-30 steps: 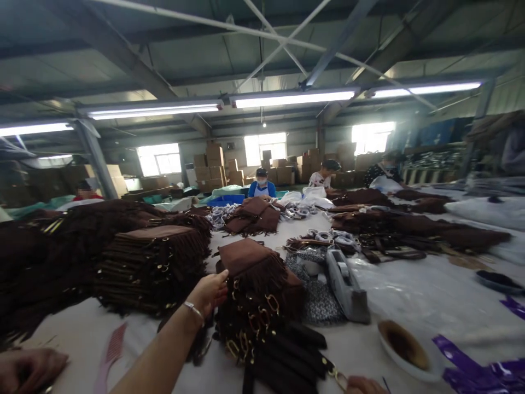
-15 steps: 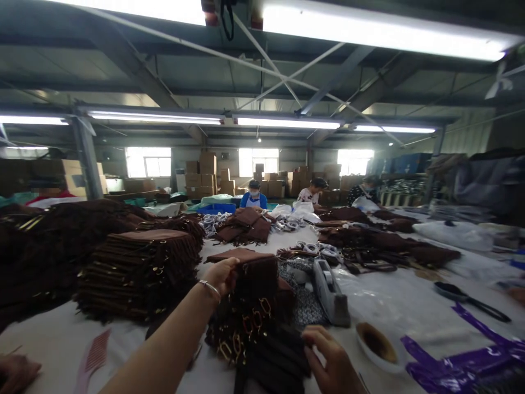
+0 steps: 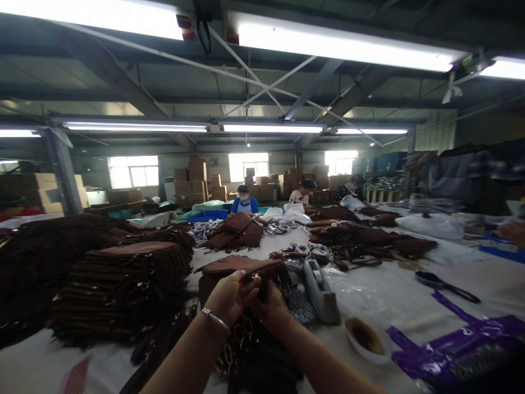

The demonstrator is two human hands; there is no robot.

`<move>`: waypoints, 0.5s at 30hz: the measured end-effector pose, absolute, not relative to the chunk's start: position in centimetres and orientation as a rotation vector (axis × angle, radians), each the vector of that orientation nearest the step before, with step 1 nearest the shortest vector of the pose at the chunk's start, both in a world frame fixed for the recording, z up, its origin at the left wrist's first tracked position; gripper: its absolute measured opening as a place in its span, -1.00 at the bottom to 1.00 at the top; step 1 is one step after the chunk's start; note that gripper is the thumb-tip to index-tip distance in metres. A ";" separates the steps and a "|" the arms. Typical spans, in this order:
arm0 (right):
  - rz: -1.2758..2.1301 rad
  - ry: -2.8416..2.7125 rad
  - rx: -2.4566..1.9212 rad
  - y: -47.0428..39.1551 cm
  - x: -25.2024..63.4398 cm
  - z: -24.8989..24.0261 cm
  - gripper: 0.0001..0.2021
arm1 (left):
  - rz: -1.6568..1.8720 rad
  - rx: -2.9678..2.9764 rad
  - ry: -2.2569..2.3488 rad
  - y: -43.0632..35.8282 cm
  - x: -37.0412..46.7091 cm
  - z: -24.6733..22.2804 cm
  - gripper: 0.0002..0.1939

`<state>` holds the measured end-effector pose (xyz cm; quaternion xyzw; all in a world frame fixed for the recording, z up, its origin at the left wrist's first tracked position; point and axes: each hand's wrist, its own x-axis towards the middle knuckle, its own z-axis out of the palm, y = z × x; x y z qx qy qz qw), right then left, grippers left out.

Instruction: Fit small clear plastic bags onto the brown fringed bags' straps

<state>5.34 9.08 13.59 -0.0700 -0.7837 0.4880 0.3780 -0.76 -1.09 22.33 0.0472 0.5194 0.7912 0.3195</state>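
A brown fringed bag (image 3: 235, 266) lies on a small pile right in front of me. My left hand (image 3: 230, 295), with a silver bracelet at the wrist, is closed at the bag's near edge, its fingertips pinching around a small gold ring (image 3: 255, 276). Close beside it, my right hand (image 3: 271, 307) is closed against the front of the same bag; whatever its fingers hold is hidden. Below both hands hang dark straps with gold clasps (image 3: 246, 331), partly covered by my forearms.
Left stands a tall stack of brown bags (image 3: 110, 290). On the right are a grey tape dispenser (image 3: 321, 295), a white bowl of brown stuff (image 3: 367, 340), purple plastic packaging (image 3: 455, 355) and a dark long-handled brush-like tool (image 3: 447, 285). Co-workers sit across the table.
My right hand has moved from the dark straps up and left to the bag, beside my left hand. My left hand has shifted to the bag's near edge. The view has turned slightly right.
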 end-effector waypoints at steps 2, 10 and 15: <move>1.255 -2.057 -0.197 9.7 6.1 14.0 -0.72 | 2.070 0.147 1.351 -1.3 -0.5 21.9 -0.93; 1.732 -1.998 -0.367 11.3 14.5 11.8 -0.64 | 1.824 0.178 1.269 -3.0 2.4 14.1 -0.79; 2.335 -1.562 -0.555 10.6 17.8 8.7 -0.49 | 1.862 -0.065 1.421 -2.7 4.9 9.0 -0.71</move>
